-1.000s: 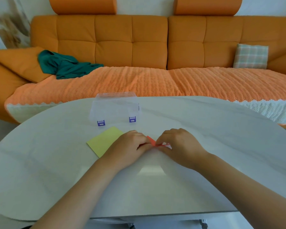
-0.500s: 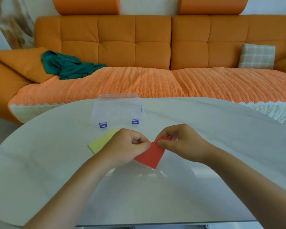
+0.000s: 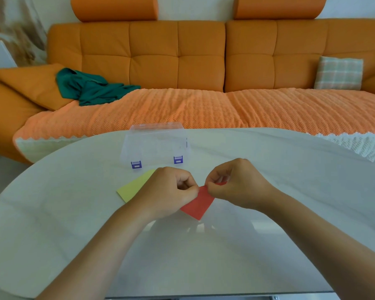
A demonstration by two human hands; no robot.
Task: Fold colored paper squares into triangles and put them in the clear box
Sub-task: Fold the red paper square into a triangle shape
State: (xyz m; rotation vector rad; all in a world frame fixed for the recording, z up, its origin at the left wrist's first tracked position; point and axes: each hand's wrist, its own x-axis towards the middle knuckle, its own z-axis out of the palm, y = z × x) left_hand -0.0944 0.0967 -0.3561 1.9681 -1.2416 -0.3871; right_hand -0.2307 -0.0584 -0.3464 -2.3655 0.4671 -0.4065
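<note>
Looking down from the head camera, two hands meet over the pale surface [image 3: 268, 245]. The left hand [image 3: 169, 191] pinches the top of the red paper [image 3: 198, 205] with curled fingers. The right hand [image 3: 236, 187] pinches it just beside, so both hands hold the same sheet. The red paper hangs down from the fingers with its low corner pointing at the surface. I cannot tell if that tip touches. A yellow paper [image 3: 134, 187] lies flat on the surface, partly hidden by the left hand. The clear box [image 3: 156, 146] stands behind the hands, with two purple clips [image 3: 136, 165] on its front.

I think the fold is the step in hand, with the red paper being lined up into a triangle. It is not in the box yet. Next, the corners need to meet neatly and the fold needs a firm press. Then the paper can go in the box. The yellow paper is not folded yet.

The fingers hide the top of the red paper, so I cannot tell if it is one layer or two. The box is see-through and hard to make out, so I cannot tell if its lid is on or if anything is inside. Behind the surface is an orange sofa [image 3: 182, 61] with a green cloth [image 3: 91, 87] and a checked cushion [image 3: 339, 72].
</note>
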